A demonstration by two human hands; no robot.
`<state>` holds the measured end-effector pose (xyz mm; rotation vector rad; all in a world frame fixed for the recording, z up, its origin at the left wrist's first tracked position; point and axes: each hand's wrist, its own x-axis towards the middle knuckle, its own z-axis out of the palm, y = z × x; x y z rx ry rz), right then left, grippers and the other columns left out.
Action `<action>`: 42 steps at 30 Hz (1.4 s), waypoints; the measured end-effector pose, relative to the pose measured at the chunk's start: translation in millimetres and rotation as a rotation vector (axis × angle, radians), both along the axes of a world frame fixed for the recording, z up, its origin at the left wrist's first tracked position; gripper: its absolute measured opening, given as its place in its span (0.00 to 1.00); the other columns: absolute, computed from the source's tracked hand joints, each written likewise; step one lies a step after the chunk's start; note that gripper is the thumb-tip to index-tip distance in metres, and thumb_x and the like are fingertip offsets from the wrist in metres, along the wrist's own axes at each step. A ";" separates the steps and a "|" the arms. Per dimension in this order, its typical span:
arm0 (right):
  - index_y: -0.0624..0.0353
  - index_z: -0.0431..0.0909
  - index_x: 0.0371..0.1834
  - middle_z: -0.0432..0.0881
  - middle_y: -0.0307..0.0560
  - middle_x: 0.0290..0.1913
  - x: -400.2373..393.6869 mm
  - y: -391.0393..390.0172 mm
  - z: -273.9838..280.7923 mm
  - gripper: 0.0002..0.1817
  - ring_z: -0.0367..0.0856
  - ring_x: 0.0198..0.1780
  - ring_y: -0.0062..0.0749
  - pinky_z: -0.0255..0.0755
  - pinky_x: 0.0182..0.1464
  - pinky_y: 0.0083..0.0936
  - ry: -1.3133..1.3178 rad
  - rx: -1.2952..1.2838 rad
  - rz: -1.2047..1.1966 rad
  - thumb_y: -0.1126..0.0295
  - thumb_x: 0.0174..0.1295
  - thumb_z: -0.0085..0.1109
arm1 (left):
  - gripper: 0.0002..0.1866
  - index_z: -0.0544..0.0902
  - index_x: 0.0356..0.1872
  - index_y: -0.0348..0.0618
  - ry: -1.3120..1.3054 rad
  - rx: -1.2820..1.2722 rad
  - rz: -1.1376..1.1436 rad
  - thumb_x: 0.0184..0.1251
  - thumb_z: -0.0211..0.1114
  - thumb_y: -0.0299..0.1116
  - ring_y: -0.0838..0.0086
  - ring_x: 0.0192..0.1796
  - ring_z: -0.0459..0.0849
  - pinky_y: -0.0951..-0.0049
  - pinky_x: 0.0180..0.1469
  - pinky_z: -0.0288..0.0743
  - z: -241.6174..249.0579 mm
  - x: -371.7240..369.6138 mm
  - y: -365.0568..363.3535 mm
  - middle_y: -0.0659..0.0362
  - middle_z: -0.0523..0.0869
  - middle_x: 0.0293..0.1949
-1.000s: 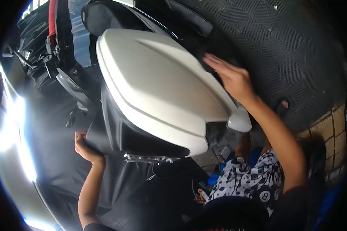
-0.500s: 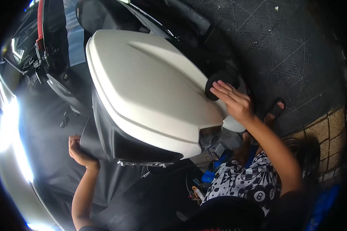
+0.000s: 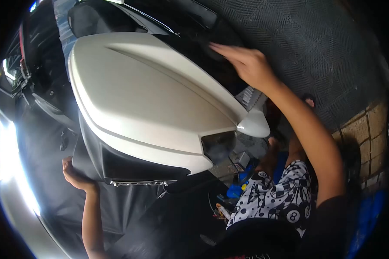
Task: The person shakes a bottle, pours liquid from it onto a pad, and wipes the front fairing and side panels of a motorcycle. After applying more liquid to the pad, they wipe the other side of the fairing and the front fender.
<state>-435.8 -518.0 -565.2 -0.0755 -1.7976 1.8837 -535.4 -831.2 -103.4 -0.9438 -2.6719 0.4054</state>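
Note:
A large white panel point(image 3: 138, 90) with a black lower section point(image 3: 138, 162) lies tilted in front of me. At the left end of that section, the fingers of my left hand point(image 3: 78, 175) curl against its edge, steadying it. My right hand point(image 3: 250, 64) is raised off the white surface, past its upper right edge, with its fingers long, close together and blurred. The black round pad under those fingers blends into the dark background, so its outline hardly shows. A small rounded white end piece point(image 3: 255, 124) sticks out at the panel's right tip.
Black ridged mats point(image 3: 298, 52) cover the floor at upper right, bordered by tan tiles point(image 3: 365, 134). A dark sheet point(image 3: 129, 211) spreads below the panel. Glossy bodywork with bright reflections point(image 3: 17, 168) stands at left. Blue items point(image 3: 237, 190) and small tools lie near my legs.
My right hand has moved up and left, away from the panel's right end where it pressed the black pad. The panel and my left hand appear shifted left in view.

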 end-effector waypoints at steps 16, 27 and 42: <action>0.61 0.88 0.52 0.89 0.46 0.49 -55.2 -3.9 61.2 0.14 0.88 0.50 0.37 0.84 0.52 0.28 0.178 0.264 -0.230 0.76 0.64 0.70 | 0.16 0.72 0.32 0.30 -0.096 0.249 0.171 0.76 0.44 0.33 0.74 0.34 0.73 0.74 0.38 0.69 -2.3 5.8 17.1 0.56 0.77 0.33; 0.65 0.89 0.45 0.86 0.45 0.42 -14.0 -2.2 64.8 0.14 0.87 0.42 0.33 0.85 0.45 0.26 0.132 0.290 -0.330 0.83 0.54 0.71 | 0.12 0.71 0.44 0.32 -0.225 0.197 0.068 0.79 0.47 0.33 0.67 0.42 0.75 0.69 0.47 0.71 7.3 12.2 19.8 0.51 0.79 0.43; 0.64 0.90 0.46 0.87 0.43 0.46 -16.2 -4.2 49.5 0.16 0.86 0.40 0.32 0.84 0.44 0.27 0.134 0.291 -0.370 0.80 0.52 0.72 | 0.17 0.75 0.52 0.29 -0.197 0.045 0.065 0.82 0.43 0.34 0.66 0.57 0.78 0.66 0.67 0.68 26.9 5.9 7.3 0.51 0.80 0.55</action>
